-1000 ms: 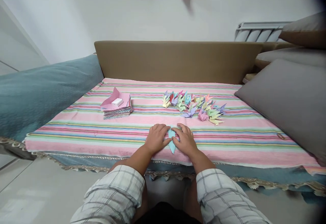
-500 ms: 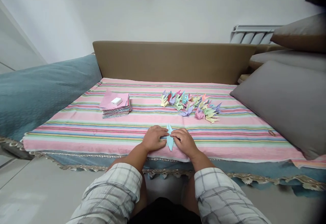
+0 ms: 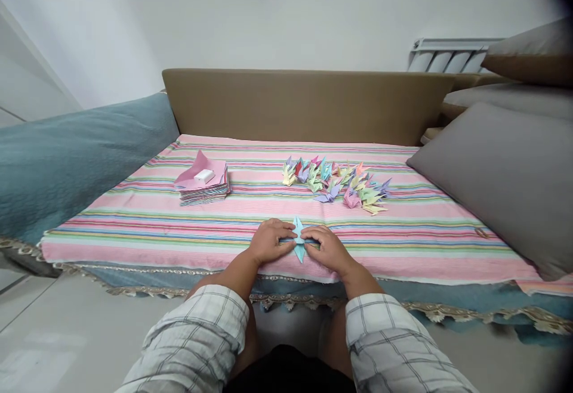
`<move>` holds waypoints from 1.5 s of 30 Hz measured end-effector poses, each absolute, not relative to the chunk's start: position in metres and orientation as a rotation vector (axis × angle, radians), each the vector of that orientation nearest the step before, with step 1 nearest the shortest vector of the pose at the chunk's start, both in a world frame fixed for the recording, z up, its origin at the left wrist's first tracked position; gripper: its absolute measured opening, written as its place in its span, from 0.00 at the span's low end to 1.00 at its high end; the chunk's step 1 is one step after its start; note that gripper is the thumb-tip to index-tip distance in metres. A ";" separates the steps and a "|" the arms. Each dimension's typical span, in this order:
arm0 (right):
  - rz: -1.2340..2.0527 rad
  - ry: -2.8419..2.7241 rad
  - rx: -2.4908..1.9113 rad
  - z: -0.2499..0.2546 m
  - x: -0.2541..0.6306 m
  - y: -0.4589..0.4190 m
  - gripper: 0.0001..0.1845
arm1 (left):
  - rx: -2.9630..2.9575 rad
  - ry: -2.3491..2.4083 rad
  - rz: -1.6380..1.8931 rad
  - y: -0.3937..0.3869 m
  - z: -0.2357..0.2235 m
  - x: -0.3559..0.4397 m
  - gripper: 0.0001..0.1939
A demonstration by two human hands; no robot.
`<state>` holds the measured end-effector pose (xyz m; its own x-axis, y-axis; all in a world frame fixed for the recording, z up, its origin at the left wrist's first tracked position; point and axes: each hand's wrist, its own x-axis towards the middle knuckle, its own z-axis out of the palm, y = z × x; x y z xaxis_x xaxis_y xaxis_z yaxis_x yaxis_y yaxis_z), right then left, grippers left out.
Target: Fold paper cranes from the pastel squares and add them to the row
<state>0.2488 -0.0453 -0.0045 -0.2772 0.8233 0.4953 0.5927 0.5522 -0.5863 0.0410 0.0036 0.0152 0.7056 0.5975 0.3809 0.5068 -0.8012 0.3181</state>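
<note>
A light blue folded paper (image 3: 299, 252), narrow and pointed at both ends, lies on the striped cloth (image 3: 147, 214) near the sofa's front edge. At its left side my left hand (image 3: 271, 240) pinches it between thumb and fingers. My right hand (image 3: 328, 247) grips the opposite side the same way, thumb below and fingers above. The fingertips cover parts of the paper's middle. Just beyond my hands lies a group of colourful paper cranes (image 3: 331, 191), spread to the right.
A stack of paper sheets (image 3: 203, 197) stands at the left, with a small white block (image 3: 205, 176) on its pink top sheet. Grey cushions (image 3: 492, 172) pile up at the right. The brown backrest (image 3: 286, 107) runs along the wall, and a blue armrest (image 3: 89, 148) bounds the left.
My right thumb has moved down and away from the fingertips, and both thumbs now press on the blue paper. The stack's pink top sheet has lifted at its back corner.
</note>
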 end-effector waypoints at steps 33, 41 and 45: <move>0.200 -1.695 -1.543 -0.015 0.230 -0.037 0.07 | 2.460 1.305 0.764 -0.001 0.019 0.062 0.10; 0.229 -1.619 -1.587 -0.014 0.225 -0.036 0.06 | 2.397 1.391 0.735 -0.001 0.017 0.062 0.06; 0.228 -1.609 -1.582 -0.015 0.225 -0.034 0.06 | 2.387 1.400 0.760 -0.001 0.016 0.062 0.09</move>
<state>0.2252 -0.0339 -0.0149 0.1573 0.8896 0.4288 0.7356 0.1841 -0.6519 0.0617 -0.0007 0.0162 0.3950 0.8679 0.3012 0.7256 -0.4958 0.4773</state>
